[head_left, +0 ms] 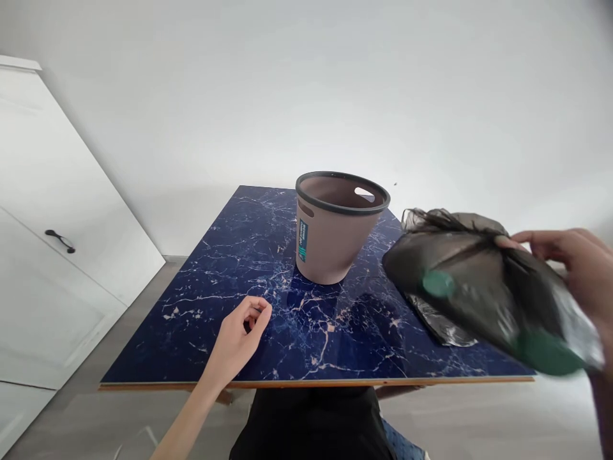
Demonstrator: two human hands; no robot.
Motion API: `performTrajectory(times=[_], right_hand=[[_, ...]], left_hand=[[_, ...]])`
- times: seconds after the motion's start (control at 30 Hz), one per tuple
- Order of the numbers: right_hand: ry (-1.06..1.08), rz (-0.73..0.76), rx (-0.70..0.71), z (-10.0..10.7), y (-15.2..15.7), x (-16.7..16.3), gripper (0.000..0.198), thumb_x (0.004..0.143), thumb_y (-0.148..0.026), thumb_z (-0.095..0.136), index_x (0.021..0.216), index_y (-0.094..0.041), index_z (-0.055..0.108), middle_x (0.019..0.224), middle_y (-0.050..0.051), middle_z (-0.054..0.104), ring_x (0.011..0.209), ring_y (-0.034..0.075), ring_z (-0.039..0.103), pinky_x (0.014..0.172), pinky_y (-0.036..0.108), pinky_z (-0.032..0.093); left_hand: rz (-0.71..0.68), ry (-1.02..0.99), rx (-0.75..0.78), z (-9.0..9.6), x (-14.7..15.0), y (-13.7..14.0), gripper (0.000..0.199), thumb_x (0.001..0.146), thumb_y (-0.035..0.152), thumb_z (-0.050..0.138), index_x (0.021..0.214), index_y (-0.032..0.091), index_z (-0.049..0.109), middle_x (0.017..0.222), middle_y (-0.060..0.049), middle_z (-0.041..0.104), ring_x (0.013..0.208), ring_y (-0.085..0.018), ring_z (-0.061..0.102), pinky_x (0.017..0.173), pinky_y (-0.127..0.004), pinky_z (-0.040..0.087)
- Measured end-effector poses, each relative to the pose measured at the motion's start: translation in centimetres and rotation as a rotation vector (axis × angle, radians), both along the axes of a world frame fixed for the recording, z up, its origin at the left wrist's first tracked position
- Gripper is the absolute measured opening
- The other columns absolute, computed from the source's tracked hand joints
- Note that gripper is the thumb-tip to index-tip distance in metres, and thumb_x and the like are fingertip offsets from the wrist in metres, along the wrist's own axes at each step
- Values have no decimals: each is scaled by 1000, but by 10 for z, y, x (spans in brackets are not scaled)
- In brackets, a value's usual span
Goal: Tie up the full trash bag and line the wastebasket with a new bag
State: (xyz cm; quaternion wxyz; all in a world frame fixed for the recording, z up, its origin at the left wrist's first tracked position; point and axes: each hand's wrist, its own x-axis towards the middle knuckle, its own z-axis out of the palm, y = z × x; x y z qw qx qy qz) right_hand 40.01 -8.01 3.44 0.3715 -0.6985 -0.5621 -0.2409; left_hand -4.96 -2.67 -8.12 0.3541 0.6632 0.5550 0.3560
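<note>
At right of frame the right hand [582, 271] pinches a full dark bag [483, 287] (blurred) above the tabletop [268, 255] edge; that slight grip could let it slip, while the left hand [239, 338] rests loosely curled, empty.

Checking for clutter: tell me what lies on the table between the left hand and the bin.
Nothing: in the head view, only bare blue marbled table lies between the left hand and the taupe bin. The dark bag is off to the right.
</note>
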Motion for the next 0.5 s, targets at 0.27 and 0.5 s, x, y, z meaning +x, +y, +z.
performTrajectory(times=[0.27, 0.5], right_hand=[[38, -37, -130, -16, 150, 25, 54, 109, -52, 51, 113, -5, 76, 104, 17, 67, 106, 24, 58, 91, 41, 43], [86, -56, -167, -66, 210, 32, 59, 112, -51, 37, 117, -1, 69, 123, 27, 65, 117, 28, 58, 92, 45, 39]], left_hand=[[-5, -27, 14, 0, 0, 0, 32, 103, 56, 59, 101, 25, 67, 90, -4, 71, 80, -21, 65, 74, -32, 50], [-23, 2, 13, -2, 0, 1, 31, 104, 55, 57, 102, 25, 67, 92, -4, 72, 82, -21, 66, 75, -32, 51]])
